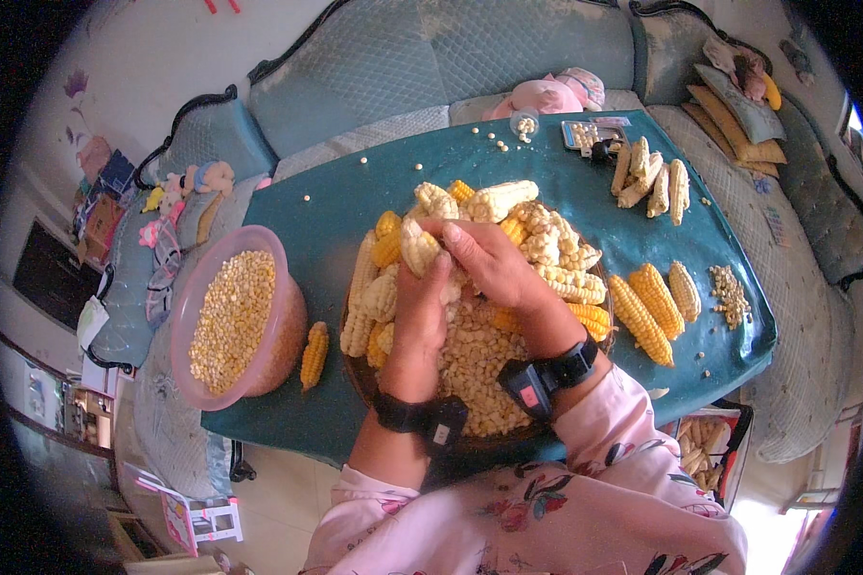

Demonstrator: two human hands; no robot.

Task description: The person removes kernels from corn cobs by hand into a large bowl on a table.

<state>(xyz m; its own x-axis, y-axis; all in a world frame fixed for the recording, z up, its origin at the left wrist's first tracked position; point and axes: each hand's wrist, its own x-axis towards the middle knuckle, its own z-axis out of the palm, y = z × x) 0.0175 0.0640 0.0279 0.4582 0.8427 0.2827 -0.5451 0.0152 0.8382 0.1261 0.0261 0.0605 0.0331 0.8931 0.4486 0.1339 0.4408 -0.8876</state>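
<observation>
One pale, tapered corn cob [418, 249] is clamped between the left hand [420, 302] and the right hand [491, 261], over the round brown basket [359, 381] along the near edge of the glossy dark-green table [328, 225].

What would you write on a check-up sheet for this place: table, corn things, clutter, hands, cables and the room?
Surface: table under a dark green cover.
Corn things: pink bowl of kernels; heaped loose corn under the hands; yellow cobs and pale cobs on the right.
Clutter: small clear cup and black object at the far side; stray kernels nearby.
Hands: left hand grips a pale cob; right hand is against it, grip partly hidden.
Cables: nothing seen.
Surroundings: blue sofa, cushions, pink-and-white stool.
</observation>
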